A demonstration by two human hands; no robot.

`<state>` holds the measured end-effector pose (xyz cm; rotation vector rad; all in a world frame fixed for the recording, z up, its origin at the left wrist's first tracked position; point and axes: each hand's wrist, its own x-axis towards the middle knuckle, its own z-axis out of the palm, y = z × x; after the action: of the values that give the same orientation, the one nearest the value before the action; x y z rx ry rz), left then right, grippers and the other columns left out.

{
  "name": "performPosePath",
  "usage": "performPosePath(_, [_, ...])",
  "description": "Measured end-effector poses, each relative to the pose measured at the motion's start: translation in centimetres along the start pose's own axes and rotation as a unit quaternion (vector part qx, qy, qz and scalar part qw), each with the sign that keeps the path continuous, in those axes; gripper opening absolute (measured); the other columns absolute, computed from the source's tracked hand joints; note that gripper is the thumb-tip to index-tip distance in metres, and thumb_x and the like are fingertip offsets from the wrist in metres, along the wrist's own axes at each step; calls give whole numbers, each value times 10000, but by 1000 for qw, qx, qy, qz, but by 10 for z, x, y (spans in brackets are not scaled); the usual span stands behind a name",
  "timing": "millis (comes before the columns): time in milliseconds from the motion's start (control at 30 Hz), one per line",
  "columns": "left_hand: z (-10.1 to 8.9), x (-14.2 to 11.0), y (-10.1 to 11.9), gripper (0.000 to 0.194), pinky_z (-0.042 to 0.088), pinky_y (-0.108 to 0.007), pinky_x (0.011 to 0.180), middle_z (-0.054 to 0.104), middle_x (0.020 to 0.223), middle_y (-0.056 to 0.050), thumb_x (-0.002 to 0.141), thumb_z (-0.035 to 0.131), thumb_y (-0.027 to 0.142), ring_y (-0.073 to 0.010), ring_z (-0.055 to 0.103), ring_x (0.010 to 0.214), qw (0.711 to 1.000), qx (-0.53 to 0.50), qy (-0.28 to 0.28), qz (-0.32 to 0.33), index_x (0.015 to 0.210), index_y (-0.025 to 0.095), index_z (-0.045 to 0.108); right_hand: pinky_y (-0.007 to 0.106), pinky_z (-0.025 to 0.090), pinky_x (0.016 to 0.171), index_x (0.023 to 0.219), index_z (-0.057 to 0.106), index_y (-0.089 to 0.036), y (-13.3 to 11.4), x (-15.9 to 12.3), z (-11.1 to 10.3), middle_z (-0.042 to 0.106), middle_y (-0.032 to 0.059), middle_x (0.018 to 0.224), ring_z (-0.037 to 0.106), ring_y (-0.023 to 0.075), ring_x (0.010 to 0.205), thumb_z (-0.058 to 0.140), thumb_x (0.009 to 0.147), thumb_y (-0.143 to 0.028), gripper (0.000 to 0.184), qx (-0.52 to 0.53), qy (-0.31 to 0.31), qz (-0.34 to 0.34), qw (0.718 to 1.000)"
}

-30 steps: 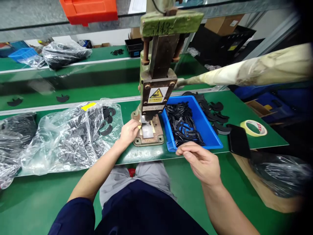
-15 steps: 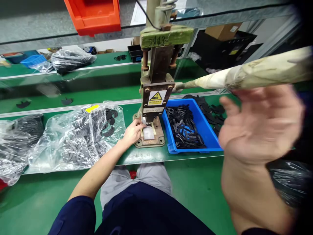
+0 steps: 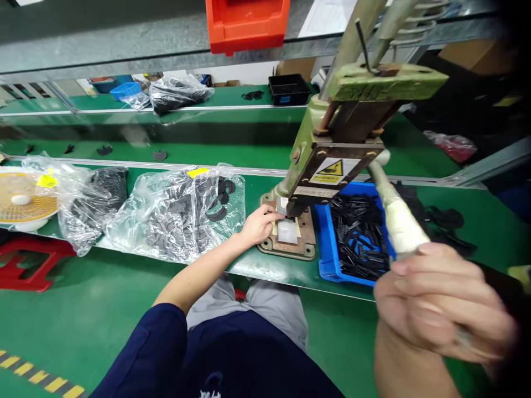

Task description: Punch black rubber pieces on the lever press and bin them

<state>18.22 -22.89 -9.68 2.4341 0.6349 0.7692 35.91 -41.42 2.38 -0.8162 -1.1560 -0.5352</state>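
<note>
A green hand press [image 3: 305, 130] stands on the bench, its lever pulled down toward me. My right hand [image 3: 443, 298] is wrapped round the pale, tape-covered lever handle [image 3: 400, 224]. At the press base [image 3: 286, 250], my left hand [image 3: 262, 224] is closed, with the index finger reaching in at the fixture beside the lowered ram [image 3: 296, 205]. A small dark piece shows at that fingertip, but what the fingers hold is mostly hidden. Just right of the base is a blue tray [image 3: 327, 265] full of small black plastic parts [image 3: 359, 232].
Left of the press lie a clear bag of black curved pieces [image 3: 178, 215] and another bag [image 3: 97, 199], beside a yellow fan [image 3: 25, 196]. More black pieces [image 3: 446, 218] lie behind the lever. An orange bin [image 3: 249, 27] sits on the shelf above.
My right hand has gone from near the blue tray up to the lever, gripped it and swung it down. My left hand stays at the press base. The view has shifted left.
</note>
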Motion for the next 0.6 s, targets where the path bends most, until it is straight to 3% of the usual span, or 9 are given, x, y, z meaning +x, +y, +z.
performPosePath(100, [-8,-5,1,389,496,-304,990,623,1141,-87,865,467,92,-190,600,1096,1000,-8,12,8,1146,183,720,386,485,622,469,229,-172,5,-18,10,500,-58,449,565,110,460,685,727,-264,532,68,47,-101,991])
performPosePath(200, [-34,-18,-3,315,496,-317,986,641,1132,-93,892,502,132,-198,602,1088,999,33,22,-25,1122,167,714,389,481,616,486,214,-177,10,-20,12,490,-57,455,558,114,462,682,733,-263,537,73,63,-102,990])
performPosePath(267, [-60,-30,-11,281,491,-330,986,648,1126,-95,890,521,138,-209,602,1083,990,102,19,-92,1090,167,716,396,483,622,491,239,-181,10,-19,12,495,-55,465,562,119,472,685,744,-270,520,64,60,-93,992])
performPosePath(333, [-86,-41,-22,264,480,-355,995,641,1149,-117,895,542,173,-239,596,1099,963,193,3,-188,1099,151,708,401,489,634,504,272,-186,9,-20,12,503,-54,478,568,122,484,685,758,-277,493,58,62,-88,993])
performPosePath(433, [-115,-50,-37,280,485,-381,950,629,1163,-166,901,584,272,-290,601,1086,900,303,-65,-306,1106,119,697,400,499,648,521,300,-189,7,-21,13,519,-54,500,581,123,503,680,775,-285,468,55,63,-87,993])
performPosePath(500, [-124,-50,-41,268,487,-366,910,639,1139,-170,895,597,272,-292,610,1064,877,329,-104,-335,1091,115,690,400,506,662,521,300,-185,7,-21,13,530,-55,509,590,122,517,680,777,-288,470,57,61,-86,993])
performPosePath(600, [-123,-46,-36,235,482,-328,868,660,1071,-136,876,615,225,-260,625,1007,878,333,-103,-329,1085,131,668,408,511,674,513,304,-179,5,-20,12,541,-58,520,595,122,527,679,772,-288,468,51,60,-80,994])
